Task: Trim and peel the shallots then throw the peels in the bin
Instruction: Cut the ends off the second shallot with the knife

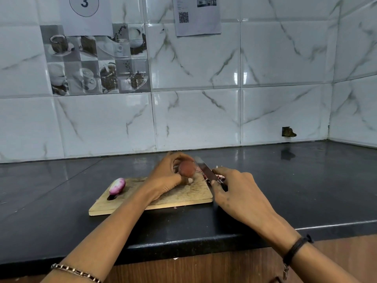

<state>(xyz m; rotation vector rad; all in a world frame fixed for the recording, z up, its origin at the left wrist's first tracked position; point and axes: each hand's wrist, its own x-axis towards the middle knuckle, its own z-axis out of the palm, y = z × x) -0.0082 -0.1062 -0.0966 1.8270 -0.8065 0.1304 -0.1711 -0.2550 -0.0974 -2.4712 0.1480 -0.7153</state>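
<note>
Roughly midway: right hand (238,193) grips the knife (206,170), one peeled shallot (117,186) lies at the board's (183,197) left end, left hand (165,176) holds an unpeeled shallot (187,169) on the board beside the blade, and loose peels (221,177) on the desk (285,180) await a bin not in view.

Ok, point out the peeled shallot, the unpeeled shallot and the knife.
peeled shallot (117,186): head view, middle of its pink body.
unpeeled shallot (187,168): head view, brown skin facing the camera.
knife (207,170): head view, flat of the blade.
</note>
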